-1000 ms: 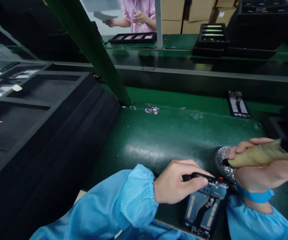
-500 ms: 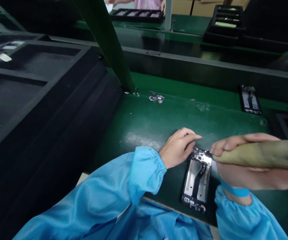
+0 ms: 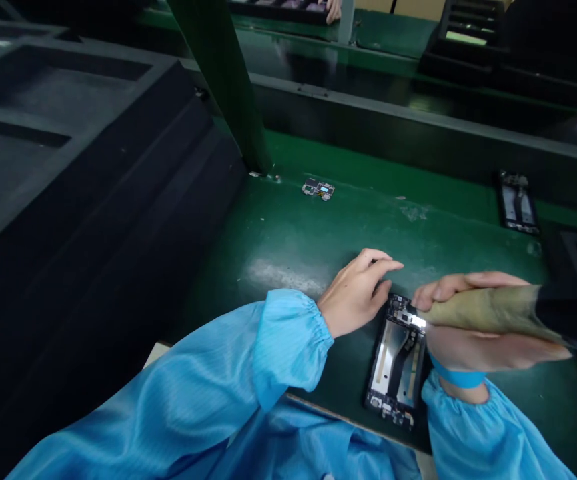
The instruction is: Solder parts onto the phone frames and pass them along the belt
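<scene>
Right hand (image 3: 488,350), fingers wrapped round cloth-sleeved screwdriver (image 3: 483,311), tip at top end of phone frame (image 3: 397,363); left hand (image 3: 355,293), fingers loosely spread, just beside frame, near front edge of green worktop (image 3: 288,233).

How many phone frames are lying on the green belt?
2. One phone frame lies by the right hand; the other phone frame sits farther along the green belt, to the right. Others may be hidden.

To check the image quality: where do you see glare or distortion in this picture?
Head view: glare shines on the metal phone frame, a pale sheen lies on the green mat, and the wide lens makes the green post lean.
</scene>
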`<act>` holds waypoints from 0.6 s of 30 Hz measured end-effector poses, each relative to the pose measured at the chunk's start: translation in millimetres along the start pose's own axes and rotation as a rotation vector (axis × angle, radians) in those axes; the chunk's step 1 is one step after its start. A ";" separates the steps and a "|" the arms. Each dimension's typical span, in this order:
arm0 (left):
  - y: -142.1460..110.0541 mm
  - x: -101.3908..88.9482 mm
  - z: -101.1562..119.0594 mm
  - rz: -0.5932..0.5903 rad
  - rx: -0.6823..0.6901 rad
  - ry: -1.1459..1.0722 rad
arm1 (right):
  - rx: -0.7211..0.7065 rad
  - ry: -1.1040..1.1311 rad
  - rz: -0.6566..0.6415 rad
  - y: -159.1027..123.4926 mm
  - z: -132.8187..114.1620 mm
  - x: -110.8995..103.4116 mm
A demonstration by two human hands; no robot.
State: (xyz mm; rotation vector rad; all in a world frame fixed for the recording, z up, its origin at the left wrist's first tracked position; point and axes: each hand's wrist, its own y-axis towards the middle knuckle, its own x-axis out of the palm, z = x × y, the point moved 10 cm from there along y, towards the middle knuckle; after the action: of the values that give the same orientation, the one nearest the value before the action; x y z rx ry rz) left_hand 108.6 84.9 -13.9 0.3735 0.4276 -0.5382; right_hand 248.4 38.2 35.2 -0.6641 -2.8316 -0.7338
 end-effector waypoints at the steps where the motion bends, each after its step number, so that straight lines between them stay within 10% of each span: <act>1: -0.3 -0.1 0.0 -0.001 0.001 -0.001 | -0.019 0.035 -0.014 -0.9 -1.0 4.6; 18: 0.0 -0.7 6.4 -0.014 0.041 0.009 | -0.034 0.006 -0.012 0.2 -5.2 -1.6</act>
State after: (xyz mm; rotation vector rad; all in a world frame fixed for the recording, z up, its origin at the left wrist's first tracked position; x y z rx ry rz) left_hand 109.8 82.4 -8.2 0.4126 0.4282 -0.5594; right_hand 250.0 35.2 39.4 -0.6496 -2.8253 -0.7867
